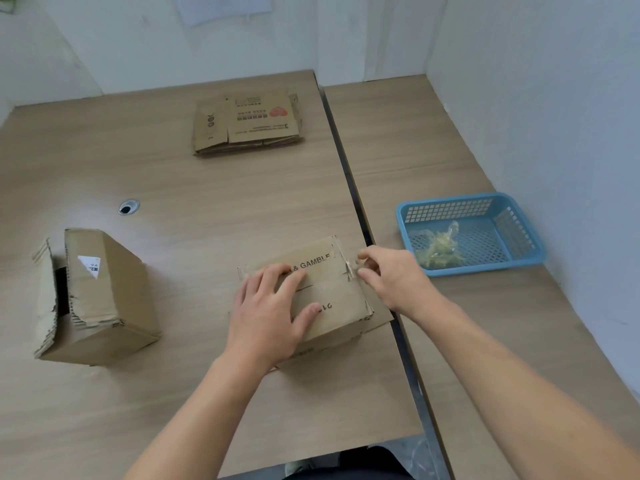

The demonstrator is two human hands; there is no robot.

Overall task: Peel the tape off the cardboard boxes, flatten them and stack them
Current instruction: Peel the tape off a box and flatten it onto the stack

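Note:
A small cardboard box (332, 289) printed "& GAMBLE" stands near the table's right edge. My left hand (270, 313) rests flat on its top, fingers spread. My right hand (391, 275) is at the box's right edge, where thumb and fingers pinch a strip of clear tape (350, 270). A second cardboard box (100, 299) with a white label lies on its side at the left, one end open. A stack of flattened boxes (246, 124) lies at the far side of the table.
A blue plastic basket (519, 216) holding crumpled peeled tape (440, 247) sits on the adjoining right table. A dark gap runs between the two tables. A cable grommet (129, 206) is set into the left table. Walls close in behind and on the right.

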